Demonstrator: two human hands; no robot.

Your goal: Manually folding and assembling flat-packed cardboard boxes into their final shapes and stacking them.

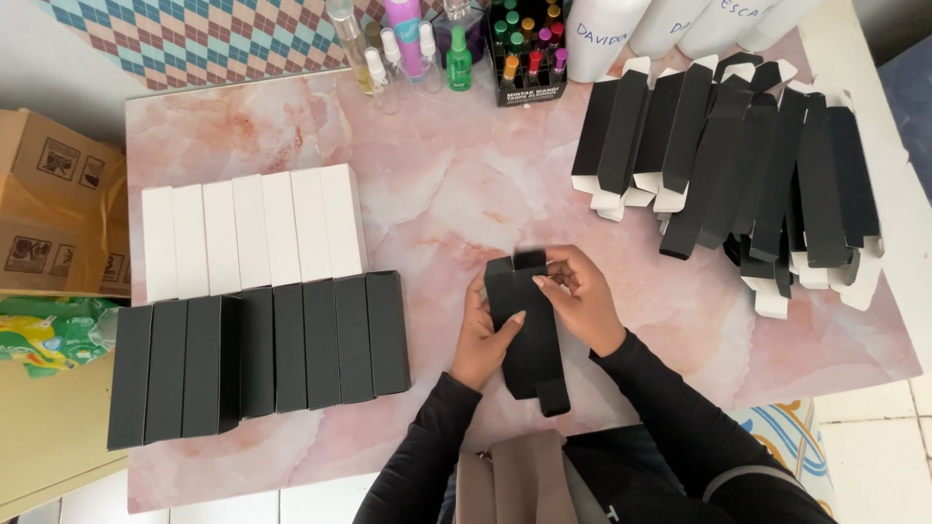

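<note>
A long black cardboard box (pixel 529 340) lies lengthwise between my hands over the pink marble tabletop (pixel 427 184). My left hand (pixel 482 335) grips its left side, thumb across the front. At the far end, the fingers of my right hand (pixel 581 296) pinch the small top flap. The near end flap hangs open toward me.
A row of assembled black boxes (pixel 257 354) lies at the left, with a row of white boxes (pixel 252 238) behind it. A heap of flat unfolded black boxes (pixel 738 165) covers the right. Small bottles (pixel 408 49), a marker rack (pixel 529 49) and white cylinders (pixel 602 34) stand at the back. Cardboard cartons (pixel 49 194) sit off the left edge.
</note>
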